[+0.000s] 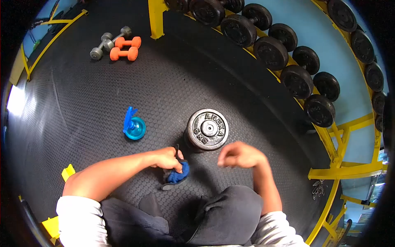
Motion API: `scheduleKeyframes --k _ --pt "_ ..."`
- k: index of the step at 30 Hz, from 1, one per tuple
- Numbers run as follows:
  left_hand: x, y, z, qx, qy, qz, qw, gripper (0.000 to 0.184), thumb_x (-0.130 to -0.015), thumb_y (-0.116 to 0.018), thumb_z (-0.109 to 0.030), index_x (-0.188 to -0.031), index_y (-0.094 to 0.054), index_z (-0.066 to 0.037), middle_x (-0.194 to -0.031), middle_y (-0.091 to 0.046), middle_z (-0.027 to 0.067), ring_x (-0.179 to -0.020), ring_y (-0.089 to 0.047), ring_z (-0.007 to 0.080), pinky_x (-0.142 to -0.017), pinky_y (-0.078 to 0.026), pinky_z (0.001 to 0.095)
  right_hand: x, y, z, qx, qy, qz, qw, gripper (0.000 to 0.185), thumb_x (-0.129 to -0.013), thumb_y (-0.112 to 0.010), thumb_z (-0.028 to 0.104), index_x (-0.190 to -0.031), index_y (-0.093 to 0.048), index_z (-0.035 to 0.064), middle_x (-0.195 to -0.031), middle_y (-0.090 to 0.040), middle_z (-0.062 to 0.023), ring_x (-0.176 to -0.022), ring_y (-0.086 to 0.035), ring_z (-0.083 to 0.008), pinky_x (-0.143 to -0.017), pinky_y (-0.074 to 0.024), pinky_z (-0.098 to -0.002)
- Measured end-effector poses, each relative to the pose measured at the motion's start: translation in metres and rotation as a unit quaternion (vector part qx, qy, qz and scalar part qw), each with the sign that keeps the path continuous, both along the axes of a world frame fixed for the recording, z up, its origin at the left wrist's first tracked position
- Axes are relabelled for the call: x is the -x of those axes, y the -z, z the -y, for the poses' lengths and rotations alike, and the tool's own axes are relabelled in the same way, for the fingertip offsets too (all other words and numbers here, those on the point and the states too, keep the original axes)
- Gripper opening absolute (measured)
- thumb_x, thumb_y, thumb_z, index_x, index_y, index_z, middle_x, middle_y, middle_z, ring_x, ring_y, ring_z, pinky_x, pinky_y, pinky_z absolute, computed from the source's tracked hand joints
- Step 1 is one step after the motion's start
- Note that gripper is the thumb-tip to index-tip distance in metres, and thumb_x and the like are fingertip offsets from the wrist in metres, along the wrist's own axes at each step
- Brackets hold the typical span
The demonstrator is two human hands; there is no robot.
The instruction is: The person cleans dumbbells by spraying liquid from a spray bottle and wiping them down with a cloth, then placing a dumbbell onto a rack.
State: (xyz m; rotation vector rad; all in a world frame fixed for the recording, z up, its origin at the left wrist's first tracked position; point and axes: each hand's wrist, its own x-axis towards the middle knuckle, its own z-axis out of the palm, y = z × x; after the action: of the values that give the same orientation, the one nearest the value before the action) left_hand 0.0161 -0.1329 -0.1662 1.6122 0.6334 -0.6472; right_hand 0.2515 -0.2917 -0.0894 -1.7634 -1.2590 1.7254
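My left hand (168, 159) is closed on a small blue and black cloth item (177, 173), which hangs above the floor in front of my knees. To the right, my right hand (239, 155) is raised with its fingers curled, slightly blurred, and whether anything is between them cannot be made out. Between and beyond my hands a round metal weight (208, 129) marked ANEKA 6 KG stands on end. Left of it is a blue bottle (135, 128) with its lid flipped up.
Orange dumbbells (124, 54) and grey dumbbells (96, 53) lie at the upper left on the black textured floor (164, 82). A yellow rack (345, 171) with black dumbbells (270, 53) runs along the right. My bent knees (230, 214) are close below my hands.
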Motion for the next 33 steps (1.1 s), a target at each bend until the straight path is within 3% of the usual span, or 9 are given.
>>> scheduleKeyframes --k 3,5,11,15,24,27,29,31,33 --pt "0.003 0.014 -0.026 0.017 -0.047 0.001 0.999 0.028 -0.067 -0.073 -0.015 -0.09 -0.063 -0.003 -0.081 -0.063 0.0046 -0.076 -0.059 0.0153 -0.065 -0.048 0.0298 -0.019 -0.005 -0.014 -0.207 0.357 0.073 0.908 0.02 -0.08 -0.07 0.016 -0.088 -0.057 0.0028 -0.074 -0.059 -0.0008 -0.067 -0.054 -0.0086 -0.062 -0.0457 -0.0238" --pt "-0.002 0.009 -0.039 0.08 -0.153 -0.02 0.985 0.023 -0.067 -0.069 -0.011 -0.087 -0.062 -0.004 -0.082 -0.064 0.005 -0.076 -0.06 0.0156 -0.066 -0.049 0.0294 -0.029 0.01 -0.043 -0.231 0.363 0.127 0.894 0.038 -0.078 -0.073 0.027 -0.101 -0.059 0.0003 -0.079 -0.061 -0.0035 -0.073 -0.057 -0.0118 -0.066 -0.0476 -0.0273" --pt "-0.013 0.009 -0.072 0.082 -0.107 -0.125 0.983 0.024 -0.065 -0.064 -0.005 -0.089 -0.061 -0.001 -0.086 -0.066 0.0092 -0.079 -0.064 0.0183 -0.066 -0.052 0.0299 -0.016 0.075 -0.07 -0.091 0.288 -0.014 0.953 0.058 -0.073 -0.077 0.035 -0.111 -0.058 -0.0056 -0.096 -0.066 -0.0152 -0.089 -0.064 -0.0216 -0.082 -0.0502 -0.0331" --pt "-0.004 -0.027 -0.063 0.034 -0.201 -0.103 0.973 0.057 -0.071 -0.07 -0.021 -0.113 -0.049 0.012 -0.103 -0.061 0.0164 -0.089 -0.063 0.0222 -0.075 -0.052 0.033 0.007 0.042 -0.034 -0.094 0.282 0.076 0.952 0.054 -0.073 -0.077 0.033 -0.106 -0.058 -0.0051 -0.097 -0.066 -0.0158 -0.088 -0.064 -0.0217 -0.08 -0.0507 -0.0338" --pt "-0.028 -0.062 -0.032 -0.07 0.041 -0.147 0.986 0.098 -0.074 -0.068 -0.046 -0.135 -0.025 0.016 -0.138 -0.037 0.0282 -0.128 -0.04 0.0314 -0.103 -0.034 0.0342 0.067 0.066 0.059 -0.148 0.219 -0.041 0.964 0.035 -0.073 -0.08 0.024 -0.091 -0.057 0.0048 -0.083 -0.063 -0.0031 -0.077 -0.058 -0.0101 -0.067 -0.0485 -0.0291" --pt "-0.03 -0.071 -0.028 -0.094 0.05 -0.143 0.984 0.098 -0.072 -0.069 -0.046 -0.135 -0.027 0.015 -0.139 -0.036 0.0279 -0.128 -0.04 0.031 -0.103 -0.035 0.0344 0.092 0.084 0.08 -0.252 0.08 0.039 0.964 0.031 -0.07 -0.082 0.022 -0.078 -0.057 0.0046 -0.072 -0.061 -0.0065 -0.065 -0.06 -0.0152 -0.059 -0.0475 -0.0316" --pt "-0.025 -0.075 -0.025 -0.106 0.058 -0.154 0.981 0.095 -0.071 -0.07 -0.047 -0.133 -0.033 0.015 -0.136 -0.041 0.0267 -0.125 -0.043 0.0305 -0.1 -0.038 0.035 0.107 0.099 0.087 -0.316 -0.007 0.073 0.946 0.033 -0.068 -0.08 0.026 -0.076 -0.056 0.0042 -0.069 -0.055 -0.0114 -0.063 -0.057 -0.032 -0.057 -0.0476 -0.0406" --pt "-0.016 -0.058 -0.026 -0.148 0.085 -0.126 0.977 0.071 -0.067 -0.07 -0.044 -0.111 -0.056 0.01 -0.107 -0.063 0.0185 -0.094 -0.061 0.0248 -0.08 -0.048 0.0349 0.119 0.113 0.097 -0.302 -0.075 0.124 0.942 0.034 -0.069 -0.077 0.03 -0.08 -0.057 0.0048 -0.074 -0.056 -0.0114 -0.066 -0.057 -0.034 -0.059 -0.0478 -0.0433" --pt "-0.007 -0.052 -0.024 -0.167 0.089 -0.117 0.975 0.07 -0.066 -0.07 -0.046 -0.109 -0.058 0.009 -0.105 -0.063 0.0187 -0.093 -0.061 0.0251 -0.078 -0.048 0.0355 0.126 0.118 0.1 -0.313 -0.089 0.149 0.934 0.035 -0.069 -0.076 0.031 -0.083 -0.057 0.0051 -0.075 -0.056 -0.0113 -0.069 -0.058 -0.034 -0.061 -0.0483 -0.0428"
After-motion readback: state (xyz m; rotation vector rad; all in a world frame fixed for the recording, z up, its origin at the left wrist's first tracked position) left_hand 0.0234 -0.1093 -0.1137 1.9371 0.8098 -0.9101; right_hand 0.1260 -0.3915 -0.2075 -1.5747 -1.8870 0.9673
